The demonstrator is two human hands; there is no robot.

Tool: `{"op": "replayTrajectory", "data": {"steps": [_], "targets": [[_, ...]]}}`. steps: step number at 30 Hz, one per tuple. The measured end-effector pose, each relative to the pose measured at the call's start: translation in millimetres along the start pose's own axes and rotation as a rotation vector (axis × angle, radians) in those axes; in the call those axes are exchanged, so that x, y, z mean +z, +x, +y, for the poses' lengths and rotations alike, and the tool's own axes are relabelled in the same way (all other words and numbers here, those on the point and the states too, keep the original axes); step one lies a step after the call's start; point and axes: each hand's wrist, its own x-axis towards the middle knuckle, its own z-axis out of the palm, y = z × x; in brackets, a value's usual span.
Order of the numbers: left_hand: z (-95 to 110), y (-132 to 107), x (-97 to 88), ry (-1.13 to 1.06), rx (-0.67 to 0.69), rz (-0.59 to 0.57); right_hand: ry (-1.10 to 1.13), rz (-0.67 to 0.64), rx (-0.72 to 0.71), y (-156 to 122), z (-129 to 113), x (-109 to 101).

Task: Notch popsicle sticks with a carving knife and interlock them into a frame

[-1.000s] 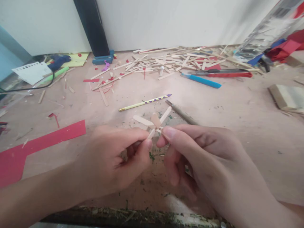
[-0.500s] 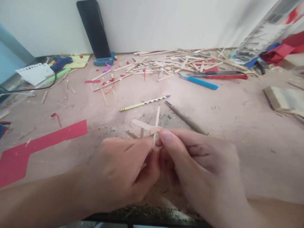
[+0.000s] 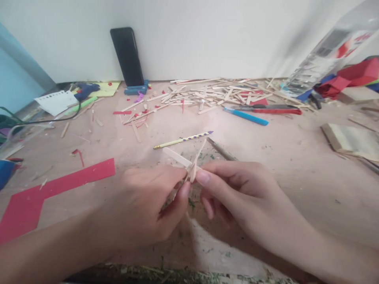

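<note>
Several thin wooden craft sticks cross one another between my two hands, just above the table. My left hand is closed, its thumb and forefinger pinching the sticks near their crossing. From the other side, my right hand pinches them with thumb and forefinger, while its other fingers curl loosely below. How the sticks join is partly hidden by my fingers. Just beyond the hands lie a spotted pencil with a purple tip and a slim tool with a brownish handle, partly covered by my right hand.
A pile of loose craft sticks lies along the wall. Before it are a blue pen-like tool and a red cutter. A phone leans upright at the back; red paper lies left, a wooden block right.
The view has tilted up slightly. The sticks have turned in my hands and cross at a different angle. My right hand's lower fingers have moved away from my left hand, opening a gap between them.
</note>
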Motion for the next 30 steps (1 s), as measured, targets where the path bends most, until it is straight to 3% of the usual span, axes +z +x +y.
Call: {"op": "replayTrajectory", "data": {"steps": [3,8,18,25,30], "targets": [[-2,1,-0.5,-0.059,-0.027,-0.037,0.051,-0.085,0.062,0,1,-6],[-2,3,-2.8,-0.048,-0.040,-0.053,-0.047,-0.063,-0.021,1,0,-7],[-11,-14,7.1,0.207,0.271,0.021,-0.195,-0.055,-0.104,-2,-5,0],[-13,-21,10.3,0.162,0.257,0.035,-0.235,-0.042,-0.123,-1,-5,2],[-8,-7,4.5,0.060,0.104,-0.003,-0.353,0.040,-0.180,0,-5,0]]}}
